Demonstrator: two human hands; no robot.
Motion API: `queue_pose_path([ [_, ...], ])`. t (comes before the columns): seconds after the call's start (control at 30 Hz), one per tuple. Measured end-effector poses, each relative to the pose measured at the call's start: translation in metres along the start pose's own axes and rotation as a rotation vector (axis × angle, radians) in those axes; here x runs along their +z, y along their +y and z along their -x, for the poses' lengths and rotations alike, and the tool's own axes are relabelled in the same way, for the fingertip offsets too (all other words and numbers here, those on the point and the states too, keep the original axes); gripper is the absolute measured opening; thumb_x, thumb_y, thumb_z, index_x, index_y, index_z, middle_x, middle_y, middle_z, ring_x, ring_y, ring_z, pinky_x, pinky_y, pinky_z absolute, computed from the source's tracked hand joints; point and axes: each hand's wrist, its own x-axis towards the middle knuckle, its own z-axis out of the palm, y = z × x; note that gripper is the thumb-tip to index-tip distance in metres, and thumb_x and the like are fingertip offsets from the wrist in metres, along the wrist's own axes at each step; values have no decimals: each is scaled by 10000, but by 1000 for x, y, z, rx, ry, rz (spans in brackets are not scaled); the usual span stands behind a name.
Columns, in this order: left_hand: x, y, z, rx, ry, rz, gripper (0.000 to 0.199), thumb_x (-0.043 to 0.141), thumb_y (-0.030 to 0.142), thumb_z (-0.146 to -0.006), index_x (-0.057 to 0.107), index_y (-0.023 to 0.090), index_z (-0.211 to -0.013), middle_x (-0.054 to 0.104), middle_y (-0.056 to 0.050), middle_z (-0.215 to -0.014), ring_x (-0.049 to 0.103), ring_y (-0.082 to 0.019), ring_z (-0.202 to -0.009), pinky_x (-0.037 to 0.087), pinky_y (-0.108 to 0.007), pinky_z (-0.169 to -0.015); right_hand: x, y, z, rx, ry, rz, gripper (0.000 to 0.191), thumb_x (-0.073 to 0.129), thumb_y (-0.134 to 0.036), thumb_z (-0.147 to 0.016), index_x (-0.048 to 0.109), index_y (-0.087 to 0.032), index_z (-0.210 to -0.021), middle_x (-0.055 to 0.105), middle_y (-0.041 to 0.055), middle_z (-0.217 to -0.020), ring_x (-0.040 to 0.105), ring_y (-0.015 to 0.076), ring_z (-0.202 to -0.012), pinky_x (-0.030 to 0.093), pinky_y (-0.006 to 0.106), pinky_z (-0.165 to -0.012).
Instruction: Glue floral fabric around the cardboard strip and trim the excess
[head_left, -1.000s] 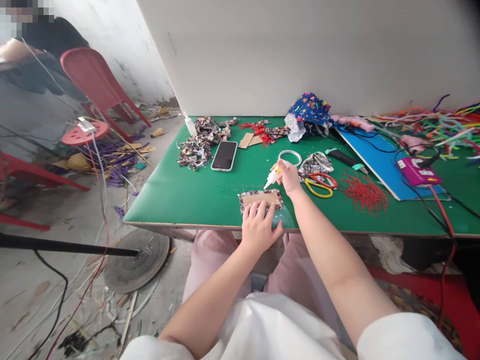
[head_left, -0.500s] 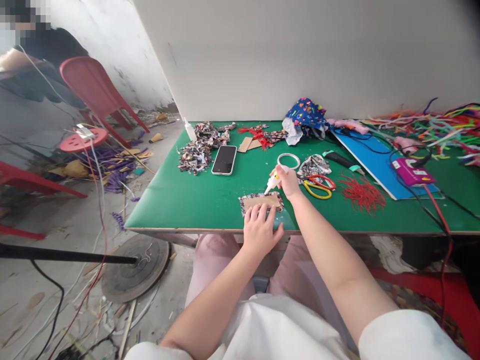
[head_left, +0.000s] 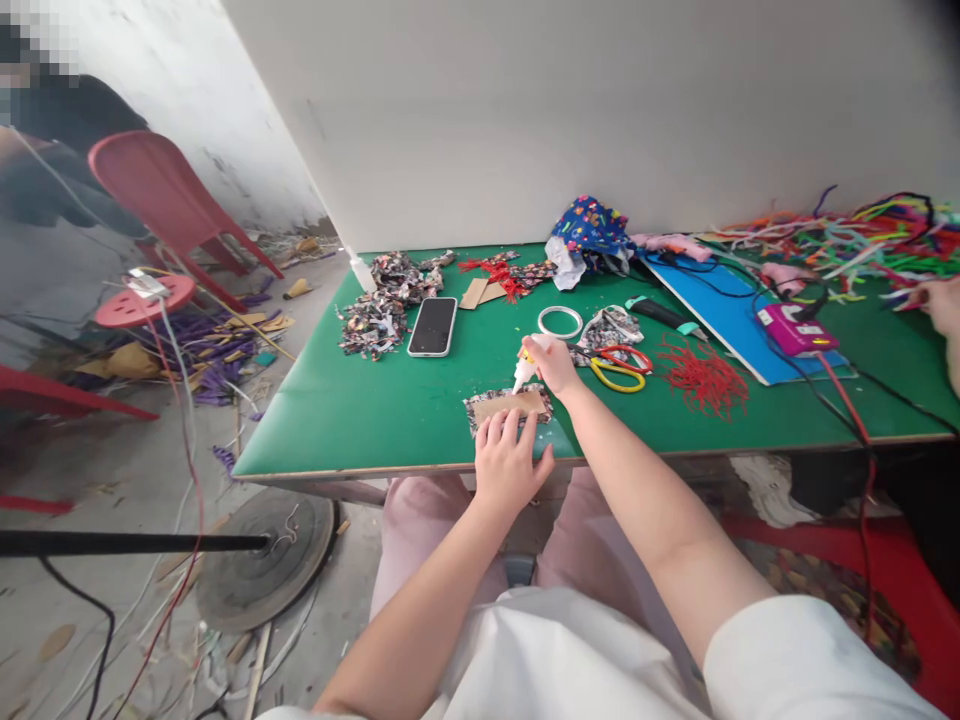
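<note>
A brown cardboard strip (head_left: 517, 404) lies on a patterned cloth piece (head_left: 546, 411) near the front edge of the green table. My left hand (head_left: 506, 460) lies with fingers spread, its fingertips on the cardboard's lower edge. A white glue bottle (head_left: 526, 368) is held in my right hand (head_left: 551, 365), nozzle pointing down at the upper edge of the cardboard and cloth. Scissors (head_left: 619, 370) with red and yellow handles lie just right of my right hand, by a crumpled patterned cloth (head_left: 611, 327) and a white ring (head_left: 560, 322).
A phone (head_left: 433, 327), cloth scraps (head_left: 375, 325) and a second bottle (head_left: 362, 271) lie at left. Rightward are red threads (head_left: 705, 378), a cutter (head_left: 664, 316), a blue board (head_left: 720, 310) and a purple device (head_left: 795, 330). Another person's hand (head_left: 941, 303) reaches in at the right edge.
The view has turned slightly, shifting the table leftward. Another person's hand has appeared at the right edge. My hands keep nearly the same pose, the bottle nozzle a little further left along the cardboard.
</note>
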Motion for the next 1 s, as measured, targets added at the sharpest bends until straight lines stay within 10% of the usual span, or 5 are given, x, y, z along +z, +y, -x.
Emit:
queue_pose_path([
  [0.53, 5, 2, 0, 81, 64, -82, 369, 475, 345, -797, 563, 176, -1114, 576, -127, -1105, 492, -314, -1038, 339, -445, -890, 26, -24, 21, 26, 228, 671, 614, 305, -750, -715, 613, -229, -818, 644, 42, -696, 605, 198, -711, 381, 270, -605],
  [1.0, 4, 1, 3, 115, 9, -184, 366, 462, 282, -756, 591, 134, -1065, 579, -157, -1075, 484, -342, -1020, 349, -445, -846, 40, -43, 33, 56, 215, 805, 704, 227, -752, -740, 623, -195, -906, 684, 75, -773, 636, 214, -752, 434, 291, -637],
])
